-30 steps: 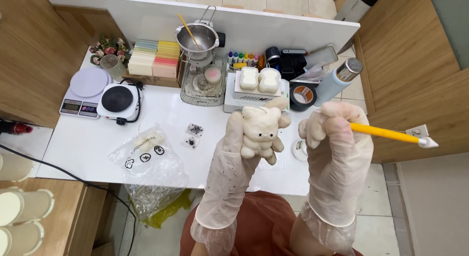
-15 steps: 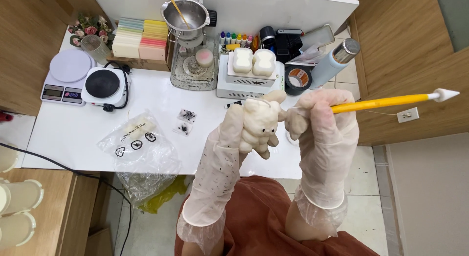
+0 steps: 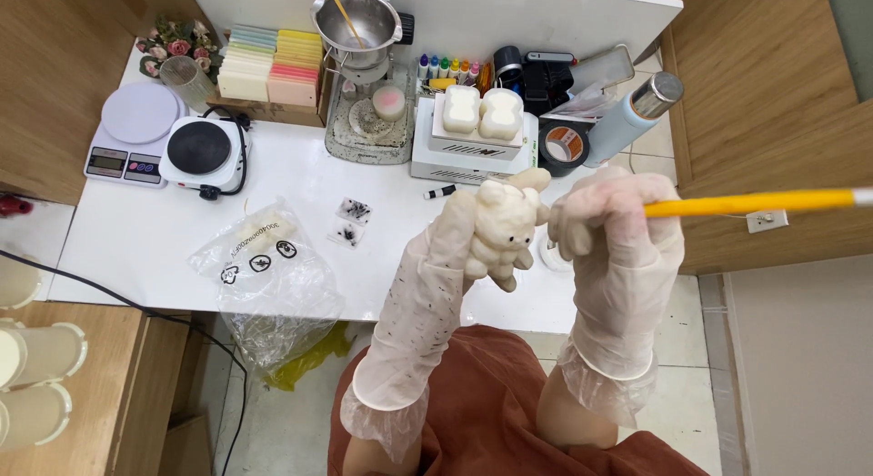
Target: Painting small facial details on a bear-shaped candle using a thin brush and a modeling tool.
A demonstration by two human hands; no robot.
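My left hand (image 3: 450, 244), in a thin glove flecked with dark specks, holds a cream-coloured bear-shaped figure (image 3: 503, 229) upright above the front edge of the white table (image 3: 155, 249). My right hand (image 3: 611, 232), also gloved, grips a long yellow stick tool (image 3: 755, 203) that runs out level to the right; its working end is hidden behind the fingers next to the bear's head. Both hands are raised and nearly touch each other around the figure.
On the table lie a clear plastic bag (image 3: 264, 267), two tiny packets (image 3: 350, 221), a hot plate (image 3: 200, 149), a scale (image 3: 136, 130), a steel pot (image 3: 356, 21), stacked pastel blocks (image 3: 273, 62), a white box bearing two cream figures (image 3: 477, 117), a tape roll (image 3: 564, 147) and a bottle (image 3: 637, 112).
The yellow tool has swung from pointing down-right to level. The hands and the bear have stayed together while the view shifted a little.
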